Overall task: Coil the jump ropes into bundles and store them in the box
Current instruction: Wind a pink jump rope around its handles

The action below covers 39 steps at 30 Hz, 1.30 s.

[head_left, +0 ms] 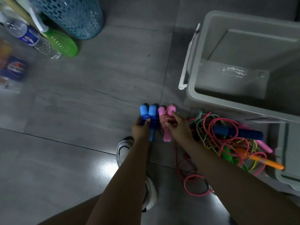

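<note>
In the head view, the left hand point(140, 127) grips the blue bundle point(149, 118) and the right hand point(176, 125) clutches the pink bundle point(165, 122), both just beside the grey box point(194, 88). The pink rope's loose tail point(179, 159) trails down; it may snag the tangled ropes point(230, 143) and unwind the coil when lifted.

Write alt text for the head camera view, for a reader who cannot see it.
Over a grey tiled floor, the left hand grips a coiled blue jump rope bundle and the right hand a coiled pink-handled bundle. A tangle of loose jump ropes lies to the right, beside an open grey box.
</note>
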Motion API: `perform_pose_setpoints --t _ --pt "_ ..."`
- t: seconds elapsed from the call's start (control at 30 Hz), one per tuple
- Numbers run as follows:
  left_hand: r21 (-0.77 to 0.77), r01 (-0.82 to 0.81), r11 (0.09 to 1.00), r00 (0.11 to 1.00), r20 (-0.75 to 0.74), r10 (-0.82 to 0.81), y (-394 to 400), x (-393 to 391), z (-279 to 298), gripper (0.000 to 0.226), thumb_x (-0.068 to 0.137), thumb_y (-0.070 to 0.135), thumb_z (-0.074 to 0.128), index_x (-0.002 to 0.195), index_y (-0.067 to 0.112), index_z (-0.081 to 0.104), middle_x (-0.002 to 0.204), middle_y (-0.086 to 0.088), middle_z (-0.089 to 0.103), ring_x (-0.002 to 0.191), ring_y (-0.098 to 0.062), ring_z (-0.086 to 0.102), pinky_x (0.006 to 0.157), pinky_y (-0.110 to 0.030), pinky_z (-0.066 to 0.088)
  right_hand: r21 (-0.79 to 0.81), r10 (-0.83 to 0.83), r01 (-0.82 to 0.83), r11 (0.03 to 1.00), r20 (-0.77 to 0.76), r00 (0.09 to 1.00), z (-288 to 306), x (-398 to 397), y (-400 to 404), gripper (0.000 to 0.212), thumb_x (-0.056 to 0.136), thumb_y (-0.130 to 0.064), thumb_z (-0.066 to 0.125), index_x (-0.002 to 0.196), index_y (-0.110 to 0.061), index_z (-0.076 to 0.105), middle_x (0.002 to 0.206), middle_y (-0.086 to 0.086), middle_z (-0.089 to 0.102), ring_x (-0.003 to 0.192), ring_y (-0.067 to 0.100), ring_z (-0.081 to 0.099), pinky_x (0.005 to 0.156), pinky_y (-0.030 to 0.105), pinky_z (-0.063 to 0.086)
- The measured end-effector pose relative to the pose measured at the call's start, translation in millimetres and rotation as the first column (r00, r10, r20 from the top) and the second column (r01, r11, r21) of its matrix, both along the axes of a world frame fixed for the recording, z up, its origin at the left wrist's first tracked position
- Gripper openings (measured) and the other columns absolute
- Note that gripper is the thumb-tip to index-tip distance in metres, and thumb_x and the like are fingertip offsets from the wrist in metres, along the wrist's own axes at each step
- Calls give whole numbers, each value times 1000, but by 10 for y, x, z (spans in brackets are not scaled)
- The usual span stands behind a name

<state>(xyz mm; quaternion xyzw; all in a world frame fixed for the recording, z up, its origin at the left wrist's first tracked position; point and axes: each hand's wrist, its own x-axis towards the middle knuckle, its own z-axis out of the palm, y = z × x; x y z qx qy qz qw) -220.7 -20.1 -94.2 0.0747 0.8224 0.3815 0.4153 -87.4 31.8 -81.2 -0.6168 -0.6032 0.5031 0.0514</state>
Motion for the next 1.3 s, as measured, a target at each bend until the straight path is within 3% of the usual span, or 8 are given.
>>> perform_pose_setpoints --t 0.17,0.3,0.4,0.53,0.8,0.93,1.0,1.3 --pt "-75 214 974 946 -231 -226 -57 288 333 53 86 16 65 134 2 50 128 -19 55 119 -30 50 102 -33 38 7 -59 60 998 -71 996 201 147 -118 46 88 -21 62 133 -18 53 129 8 59 118 25 55 101 34 41" --pt "33 393 919 880 -302 -366 -62 630 642 32 81 19 57 107 3 66 107 -16 66 100 -30 60 91 -33 46 -9 -181 181 983 -95 979 408 436 -256 36 90 -21 59 125 -14 59 118 8 65 107 22 61 94 30 45" --pt "-28 575 818 771 -315 -553 -54 905 715 31 84 18 52 109 6 65 134 -16 55 121 -26 52 98 -25 40 2 -251 252 968 -72 965 496 761 -350 33 90 -18 60 122 -8 61 118 8 65 109 22 60 91 24 39" --pt "-66 650 757 727 -234 -645 -125 1344 813 24 86 15 50 89 -2 67 97 -22 66 94 -34 61 80 -37 45 4 -271 271 963 -32 962 552 1248 -441 21 93 -13 54 110 -6 64 107 11 66 105 28 60 86 31 43" --pt "-165 549 819 829 -18 -559 -102 1830 690 24 92 16 58 106 -1 68 104 -19 69 100 -30 63 71 -23 40 -67 -369 370 927 34 929 424 1956 -537 30 93 -17 54 121 -16 62 121 4 62 113 24 56 81 23 36" --pt "-347 431 833 885 -19 -466 -25 1912 442 55 89 39 60 125 -3 55 121 -21 61 113 -36 56 92 -35 43 -107 -331 330 938 13 944 316 2123 -561 23 91 -27 55 111 -35 64 115 -7 66 102 18 61 83 34 46" --pt "-343 342 875 934 22 -356 -8 1908 381 58 86 35 66 124 -6 54 122 -23 60 112 -34 59 82 -30 46 -109 -308 308 945 12 951 268 2165 -577 21 91 -32 54 109 -39 63 112 -12 65 99 14 61 81 34 48" --pt "-349 277 895 939 295 -176 98 2028 227 49 89 31 65 119 -7 58 106 -18 64 95 -34 63 65 -40 51 44 -288 291 956 -71 955 179 2153 -548 16 88 -13 59 97 -15 73 96 2 71 89 17 64 78 31 50"
